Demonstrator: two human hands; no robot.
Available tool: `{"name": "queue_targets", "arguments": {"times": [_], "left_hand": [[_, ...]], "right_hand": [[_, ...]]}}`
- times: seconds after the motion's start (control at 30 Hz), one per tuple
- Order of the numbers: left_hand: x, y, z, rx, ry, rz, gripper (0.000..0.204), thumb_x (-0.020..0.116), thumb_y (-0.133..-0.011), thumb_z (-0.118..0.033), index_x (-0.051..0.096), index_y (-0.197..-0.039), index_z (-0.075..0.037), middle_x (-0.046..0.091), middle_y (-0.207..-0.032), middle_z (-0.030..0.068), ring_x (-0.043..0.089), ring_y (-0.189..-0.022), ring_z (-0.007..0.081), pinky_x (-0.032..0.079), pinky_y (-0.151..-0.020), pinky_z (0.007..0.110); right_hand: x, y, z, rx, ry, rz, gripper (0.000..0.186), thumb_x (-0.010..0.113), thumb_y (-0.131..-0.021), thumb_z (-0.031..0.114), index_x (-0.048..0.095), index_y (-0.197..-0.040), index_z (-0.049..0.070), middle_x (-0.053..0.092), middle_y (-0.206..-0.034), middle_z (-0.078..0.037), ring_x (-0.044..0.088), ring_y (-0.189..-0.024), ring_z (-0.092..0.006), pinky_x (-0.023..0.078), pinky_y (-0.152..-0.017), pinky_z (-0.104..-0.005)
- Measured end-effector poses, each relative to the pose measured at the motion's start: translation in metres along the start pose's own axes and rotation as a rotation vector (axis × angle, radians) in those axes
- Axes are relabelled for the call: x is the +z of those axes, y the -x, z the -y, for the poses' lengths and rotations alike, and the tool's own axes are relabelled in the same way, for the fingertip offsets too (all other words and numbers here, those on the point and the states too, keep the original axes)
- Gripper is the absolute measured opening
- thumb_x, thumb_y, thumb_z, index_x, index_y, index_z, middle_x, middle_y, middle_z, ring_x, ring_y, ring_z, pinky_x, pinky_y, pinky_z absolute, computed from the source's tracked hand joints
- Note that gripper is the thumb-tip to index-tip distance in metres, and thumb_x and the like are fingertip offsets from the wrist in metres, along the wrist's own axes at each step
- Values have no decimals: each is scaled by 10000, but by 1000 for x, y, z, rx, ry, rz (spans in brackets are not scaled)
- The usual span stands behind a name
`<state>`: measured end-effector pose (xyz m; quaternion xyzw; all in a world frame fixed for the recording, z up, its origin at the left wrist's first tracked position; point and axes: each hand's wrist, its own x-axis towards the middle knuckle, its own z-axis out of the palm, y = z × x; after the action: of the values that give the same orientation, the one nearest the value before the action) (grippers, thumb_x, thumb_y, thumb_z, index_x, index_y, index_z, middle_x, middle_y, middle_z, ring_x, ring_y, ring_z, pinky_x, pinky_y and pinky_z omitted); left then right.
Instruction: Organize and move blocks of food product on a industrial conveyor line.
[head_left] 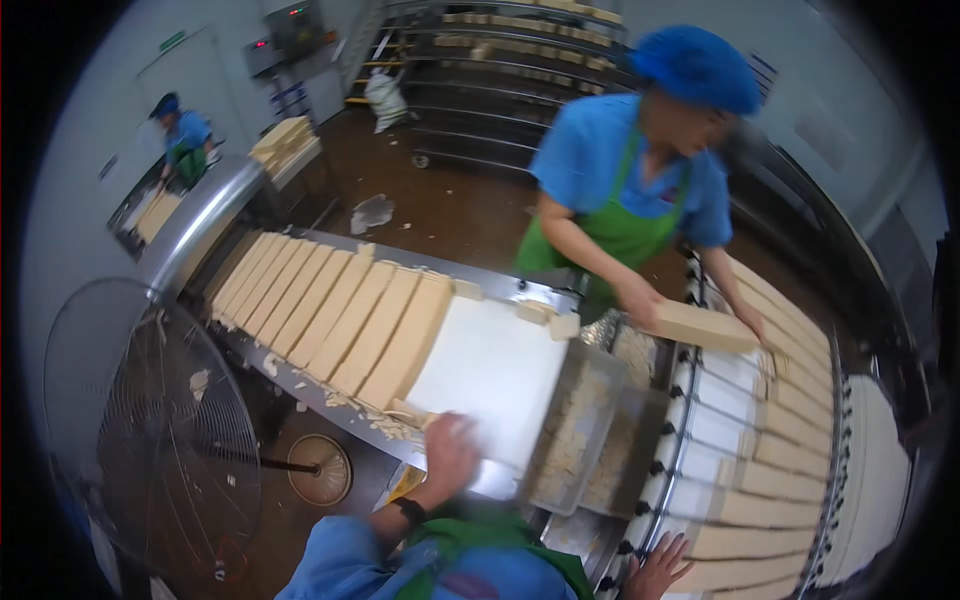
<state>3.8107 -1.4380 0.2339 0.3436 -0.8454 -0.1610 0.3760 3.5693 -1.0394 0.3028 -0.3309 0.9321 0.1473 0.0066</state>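
Observation:
My left hand, smeared by motion, is over the near edge of the white conveyor belt, beside a thin broken strip. Whether its fingers grip anything cannot be made out. Long cream-coloured blocks lie side by side along this belt to the left. My right hand is open with fingers spread, at the near left edge of the second conveyor, by the closest blocks there. Across from me, a co-worker in a blue cap holds a similar block in both hands over that conveyor.
Trays of broken pieces sit between the conveyors. A large wire-caged fan stands at left. Offcuts lie on the belt's far edge. Behind are a metal rack and another person. Thin cords cross the right conveyor.

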Motion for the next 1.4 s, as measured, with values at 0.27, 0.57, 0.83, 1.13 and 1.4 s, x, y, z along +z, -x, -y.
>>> {"name": "queue_targets", "arguments": {"times": [0.27, 0.57, 0.83, 1.13, 1.4], "left_hand": [[-50, 7, 124, -784, -223, -232, 711, 759, -838, -229, 446, -1429, 11, 384, -1343, 290, 456, -1223, 454, 393, -1053, 534], [-63, -44, 124, -837, -42, -23, 786, 824, -776, -216, 421, -1409, 20, 399, -1257, 278, 486, -1172, 471, 447, -1004, 508], [-57, -41, 129, -905, -87, 88, 891, 827, -785, -260, 346, -1482, 18, 374, -1324, 266, 438, -1255, 462, 424, -1044, 522], [-46, -61, 124, -822, -115, 246, 824, 813, -779, -289, 411, -1458, -50, 410, -1341, 272, 461, -1220, 469, 447, -981, 568], [-28, -113, 130, -503, -73, 747, 935, 864, -722, -438, 413, -1467, -96, 502, -1332, 276, 506, -1245, 444, 476, -978, 556]], "right_hand": [[-114, -211, 270, -802, -854, -89, 513, 727, -866, 142, 587, -1335, -9, 588, -1175, -221, 528, -1143, -393, 382, -1069, -493], [-127, -385, 574, -941, -678, -290, 472, 724, -864, 221, 625, -1281, 24, 576, -1221, -163, 498, -1203, -345, 404, -1014, -493], [-126, -385, 628, -722, -399, -186, 439, 685, -889, 382, 660, -1169, 44, 579, -1183, -130, 504, -1194, -294, 396, -985, -489], [-87, -390, 533, -513, -472, -149, 551, 658, -914, 446, 615, -1207, -18, 646, -1126, -233, 656, -1047, -395, 519, -906, -510], [-47, -374, 406, -168, -480, -331, 618, 630, -930, 550, 623, -1137, -32, 675, -1010, -260, 657, -1002, -410, 533, -831, -520]]}}
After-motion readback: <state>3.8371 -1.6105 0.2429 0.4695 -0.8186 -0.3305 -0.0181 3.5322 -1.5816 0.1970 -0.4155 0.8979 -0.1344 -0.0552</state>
